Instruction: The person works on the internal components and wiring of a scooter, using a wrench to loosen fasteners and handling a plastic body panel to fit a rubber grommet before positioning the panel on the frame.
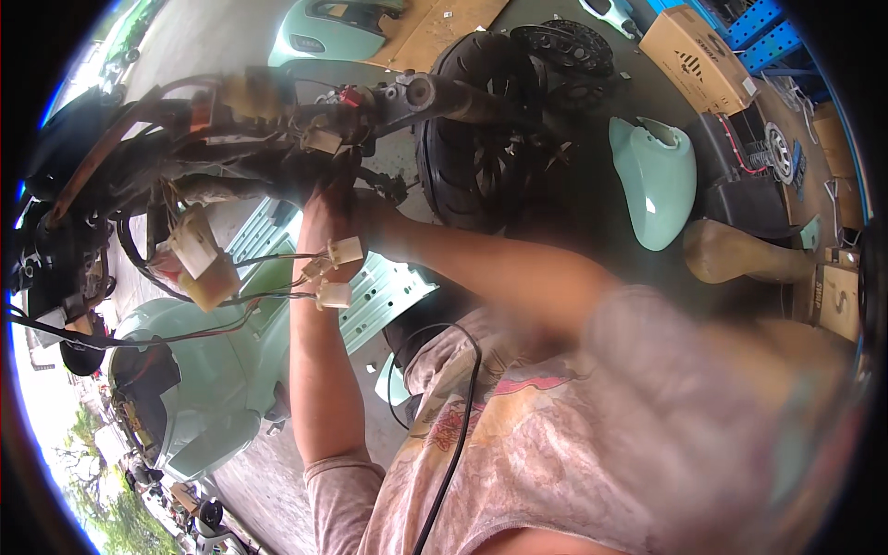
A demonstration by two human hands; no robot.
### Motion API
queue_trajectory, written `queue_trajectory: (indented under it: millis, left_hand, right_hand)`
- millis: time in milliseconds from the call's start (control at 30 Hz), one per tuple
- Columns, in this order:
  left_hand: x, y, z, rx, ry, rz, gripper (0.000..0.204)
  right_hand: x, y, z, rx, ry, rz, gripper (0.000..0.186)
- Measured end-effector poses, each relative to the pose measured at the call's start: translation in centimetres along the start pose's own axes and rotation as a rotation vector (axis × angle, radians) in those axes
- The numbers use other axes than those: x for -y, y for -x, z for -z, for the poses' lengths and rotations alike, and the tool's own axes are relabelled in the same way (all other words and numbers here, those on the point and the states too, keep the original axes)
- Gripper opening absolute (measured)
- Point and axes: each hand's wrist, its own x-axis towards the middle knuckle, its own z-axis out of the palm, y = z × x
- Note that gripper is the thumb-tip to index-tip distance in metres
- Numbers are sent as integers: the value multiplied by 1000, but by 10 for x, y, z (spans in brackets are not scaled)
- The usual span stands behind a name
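The stripped scooter frame [268,171], with dark tubes and bundled wires, spans the upper left. My left hand [324,220] reaches up to the dark part at its underside. From the right my right hand [374,222] meets it there, close beside the left one. Both hands are in shadow and their fingers are hidden, so what they hold does not show. White wire connectors [344,250] dangle on thin leads in front of my left wrist. A larger cluster of white and yellowish connectors [199,259] hangs farther left.
A black tyre [476,139] stands just beyond my right forearm. Mint-green fairing panels [652,180] lie on the floor at right, with another body panel [208,370] at left. Cardboard boxes [698,60] and a black seat-like part [740,185] line the right side.
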Motion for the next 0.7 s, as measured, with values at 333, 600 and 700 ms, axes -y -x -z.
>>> queue_trajectory:
  millis: [333,600,700]
  left_hand:
    - [-24,-20,-14,36,34,352,33]
    - [3,10,-21,-124,112,71,50]
    - [11,7,-22,-56,-150,-124,52]
  right_hand:
    - [161,17,108,321,-434,-974,28]
    - [110,45,41,90,-168,-487,26]
    - [68,33,22,47,-376,-382,28]
